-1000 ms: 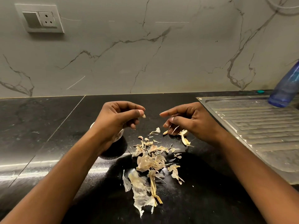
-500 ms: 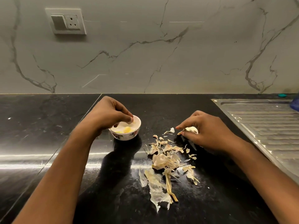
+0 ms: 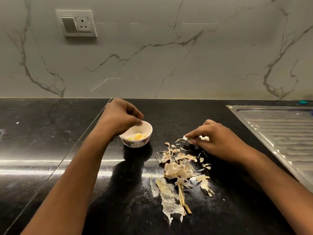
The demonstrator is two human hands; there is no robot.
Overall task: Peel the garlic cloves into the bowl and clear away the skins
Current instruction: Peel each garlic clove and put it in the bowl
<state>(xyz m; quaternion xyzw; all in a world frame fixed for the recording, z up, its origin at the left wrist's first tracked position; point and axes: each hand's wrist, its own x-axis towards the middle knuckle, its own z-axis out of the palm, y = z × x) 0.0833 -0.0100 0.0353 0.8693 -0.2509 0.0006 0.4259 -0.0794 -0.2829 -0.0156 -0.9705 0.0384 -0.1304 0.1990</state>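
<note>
A few peeled yellow garlic cloves (image 3: 138,136) lie in the bottom of a small white bowl (image 3: 135,144) with a dark flower pattern on its outer wall. The bowl stands on the black worktop (image 3: 42,133), left of centre. The left hand (image 3: 122,117) hangs over the bowl's far-left rim with its fingers curled and the tips bunched against the thumb. Whether anything sits between them cannot be told.

Just right of the bowl, and apart from it, the papery skins (image 3: 177,168) are scattered in a loose heap that runs toward the near edge, with a few dry stalk strips among them. At the far end of this heap the right hand (image 3: 215,139) rests low on the worktop, palm down. Its thumb and forefinger pinch a pale scrap of skin, and another white piece shows under its curled fingers.

A ribbed steel draining board (image 3: 279,133) lies to the right. Behind the worktop rises a grey veined marble wall (image 3: 169,65), which carries a switch and socket plate (image 3: 77,23) at the upper left.
</note>
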